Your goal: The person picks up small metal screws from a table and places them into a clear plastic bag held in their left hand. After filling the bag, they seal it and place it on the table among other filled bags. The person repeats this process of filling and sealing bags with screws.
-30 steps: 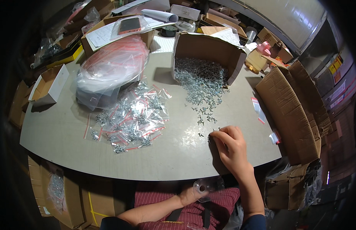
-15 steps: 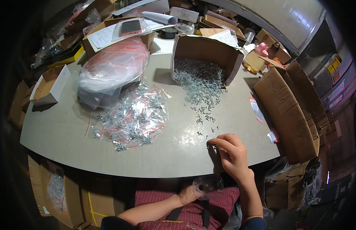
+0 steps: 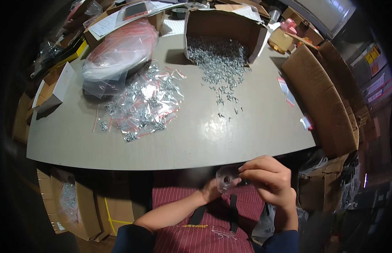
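In front of my apron, below the table's front edge, my left hand [image 3: 211,189] is closed around a clear plastic piece [image 3: 224,182] with a round, dark opening. My right hand [image 3: 269,177] is just to its right, thumb and fingers pinched together at the side of the plastic piece. What the pinch holds, if anything, is hidden. Across the table, loose small screws [image 3: 223,69] spill out of a tipped cardboard box [image 3: 223,27]. A few stray screws [image 3: 229,119] lie nearer to me. Left of them is a pile of small zip bags [image 3: 147,99] with screws inside.
A stack of flat zip bags [image 3: 120,52] stands behind the pile. An open white box [image 3: 56,88] is at the table's left edge, a big cardboard carton [image 3: 316,95] along the right. Two small bags [image 3: 285,90] lie near the carton. Another carton [image 3: 88,202] stands low on the left.
My right hand has drawn back from the stray screws on the table, toward me, to the plastic piece in my left hand. The view has tilted down, so the table appears higher.
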